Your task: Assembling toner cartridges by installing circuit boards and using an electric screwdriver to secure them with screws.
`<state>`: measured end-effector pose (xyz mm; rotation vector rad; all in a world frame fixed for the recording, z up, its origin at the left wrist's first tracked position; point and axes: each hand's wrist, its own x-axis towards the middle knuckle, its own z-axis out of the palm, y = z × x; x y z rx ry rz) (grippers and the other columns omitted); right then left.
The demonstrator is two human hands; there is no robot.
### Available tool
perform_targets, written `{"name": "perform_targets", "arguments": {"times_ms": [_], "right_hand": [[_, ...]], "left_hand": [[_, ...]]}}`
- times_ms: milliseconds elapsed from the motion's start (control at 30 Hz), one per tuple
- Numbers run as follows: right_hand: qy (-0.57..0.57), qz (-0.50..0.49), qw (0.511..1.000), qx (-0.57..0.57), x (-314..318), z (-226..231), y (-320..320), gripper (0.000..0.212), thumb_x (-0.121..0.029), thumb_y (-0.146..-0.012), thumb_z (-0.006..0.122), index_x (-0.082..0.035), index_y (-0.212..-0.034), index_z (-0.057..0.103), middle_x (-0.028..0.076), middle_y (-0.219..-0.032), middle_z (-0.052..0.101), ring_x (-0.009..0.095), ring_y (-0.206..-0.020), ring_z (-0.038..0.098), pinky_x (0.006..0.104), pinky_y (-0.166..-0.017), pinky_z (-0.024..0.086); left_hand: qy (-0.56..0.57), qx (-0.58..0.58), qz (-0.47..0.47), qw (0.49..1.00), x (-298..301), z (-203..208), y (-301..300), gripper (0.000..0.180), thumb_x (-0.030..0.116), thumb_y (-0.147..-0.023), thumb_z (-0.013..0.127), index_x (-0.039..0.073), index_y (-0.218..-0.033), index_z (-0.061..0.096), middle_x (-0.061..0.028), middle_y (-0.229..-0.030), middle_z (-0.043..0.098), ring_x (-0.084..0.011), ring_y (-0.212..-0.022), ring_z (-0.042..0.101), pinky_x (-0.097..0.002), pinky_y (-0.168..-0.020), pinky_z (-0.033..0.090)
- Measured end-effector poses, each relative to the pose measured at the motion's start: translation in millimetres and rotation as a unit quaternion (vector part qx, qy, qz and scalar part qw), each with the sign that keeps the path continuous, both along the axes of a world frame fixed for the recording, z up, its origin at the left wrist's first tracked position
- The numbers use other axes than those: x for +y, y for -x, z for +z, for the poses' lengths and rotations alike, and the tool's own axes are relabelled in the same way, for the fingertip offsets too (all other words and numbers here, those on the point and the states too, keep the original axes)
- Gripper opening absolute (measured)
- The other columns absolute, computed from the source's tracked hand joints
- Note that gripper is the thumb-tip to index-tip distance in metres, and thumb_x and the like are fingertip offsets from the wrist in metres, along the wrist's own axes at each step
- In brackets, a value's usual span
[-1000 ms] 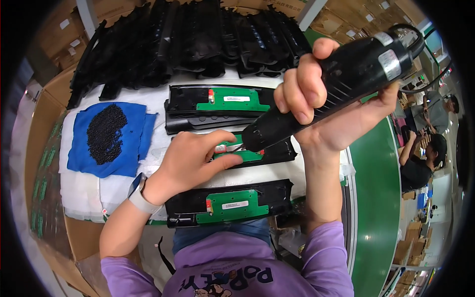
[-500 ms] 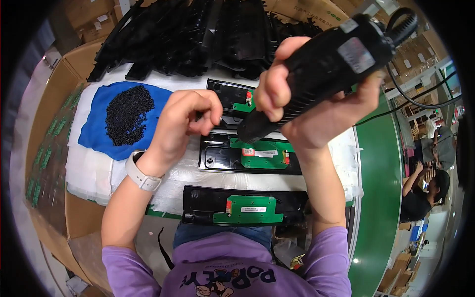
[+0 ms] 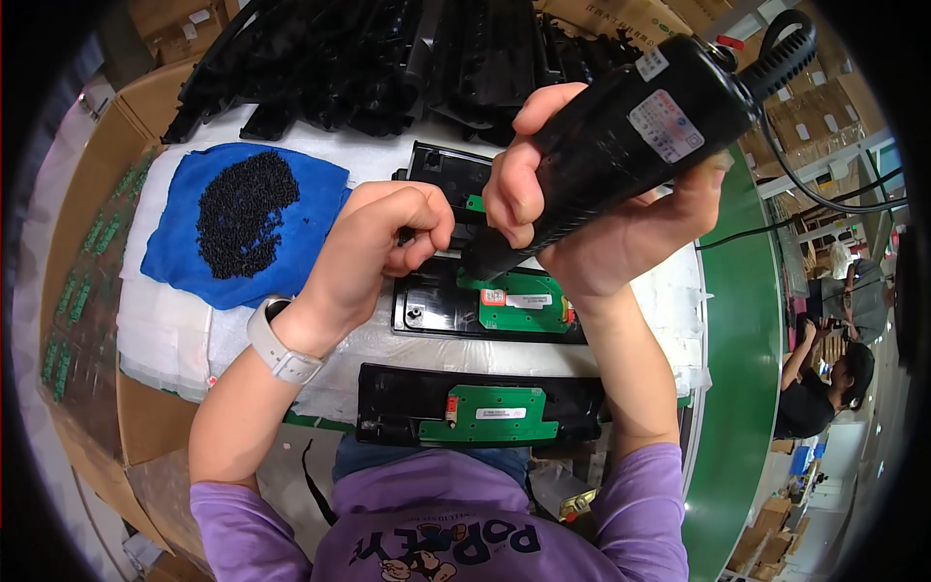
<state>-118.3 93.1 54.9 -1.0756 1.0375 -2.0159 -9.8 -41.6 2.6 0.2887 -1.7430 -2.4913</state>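
At frame left, a blue cloth (image 3: pixel 320 182) carries black bits (image 3: pixel 247 206). Near centre, the left hand (image 3: pixel 376 225) has its grip curled inward (whether its tips meet, I cannot tell). Then the black power tool's (image 3: pixel 596 145) long axis slants from upper right to centre, nose pointing down-left over a black panel (image 3: pixel 444 296) with a green board (image 3: pixel 504 318); the right hand (image 3: pixel 609 244) clamps it.

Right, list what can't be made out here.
Head view:
Anything pinched in the left hand: its curled fingers would hide it.
The tip of the black cylindrical corded tool: hidden behind its nose.
The far green circuit board: mostly covered by the tool and right hand.
The pile of black plastic parts: cut off by the upper edge.
The small black pieces on the blue cloth: individual shapes too small.
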Motion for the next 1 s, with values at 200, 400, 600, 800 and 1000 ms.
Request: {"name": "perform_targets", "arguments": {"times_ms": [200, 400, 600, 800, 1000], "right_hand": [[0.008, 0.012, 1.0, -0.027, -2.7, -0.6, -4.3, 0.101, -0.086, -0.069, 0.022, 0.008, -0.096, 0.048, 0.015, -0.056, 0.052, 0.021, -0.043, 0.045, 0.031, -0.045, 0.041], [-0.029, 0.004, 0.999, -0.018, -6.8, -0.4, -8.8, 0.101, -0.089, -0.066, 0.021, 0.006, -0.086, 0.05, 0.014, -0.054, 0.052, 0.021, -0.041, 0.046, 0.0303, -0.044, 0.041], [-0.034, -0.05, 0.998, -0.02, -1.1, 5.6, -5.7, 0.1, -0.087, -0.069, 0.02, 0.007, -0.088, 0.05, 0.014, -0.052, 0.05, 0.021, -0.039, 0.043, 0.031, -0.042, 0.039], [0.035, -0.064, 0.997, -0.035, 13.7, 19.1, 3.1, 0.091, -0.081, -0.072, 0.018, 0.0, -0.096, 0.051, 0.006, -0.053, 0.043, 0.017, -0.041, 0.037, 0.0309, -0.043, 0.033], [0.078, -0.043, 0.996, -0.02, 24.1, 29.6, 5.3, 0.084, -0.077, -0.075, 0.02, -0.003, -0.099, 0.053, 0.003, -0.057, 0.041, 0.016, -0.043, 0.037, 0.0319, -0.048, 0.034]], "left_hand": [[0.04, -0.011, 0.012, 0.999, 4.2, -5.6, 4.8, 0.021, 0.013, -0.08, 0.046, 0.003, -0.067, 0.059, 0.0045, -0.053, 0.043, -0.002, -0.047, 0.031, -0.0197, -0.045, 0.021], [0.084, 0.006, 0.036, 0.996, 8.8, -20.0, 10.7, 0.02, 0.011, -0.082, 0.048, 0.001, -0.072, 0.062, 0.0052, -0.056, 0.046, -0.0014, -0.051, 0.036, -0.0196, -0.047, 0.026], [0.328, 0.047, 0.006, 0.943, 7.4, -22.0, 9.0, 0.014, 0.007, -0.072, 0.059, 0.0, -0.082, 0.066, -0.0003, -0.047, 0.044, -0.0077, -0.043, 0.04, -0.026, -0.044, 0.032], [0.521, 0.092, -0.061, 0.847, 10.6, 4.7, 2.9, 0.015, 0.012, -0.072, 0.066, 0.006, -0.085, 0.066, -0.0097, -0.05, 0.05, -0.0237, -0.045, 0.051, -0.0328, -0.045, 0.037], [0.536, 0.2, -0.074, 0.817, 12.2, -8.2, 4.4, 0.012, 0.015, -0.08, 0.062, 0.004, -0.076, 0.065, -0.0135, -0.055, 0.054, -0.0301, -0.053, 0.057, -0.0368, -0.049, 0.042]]}}
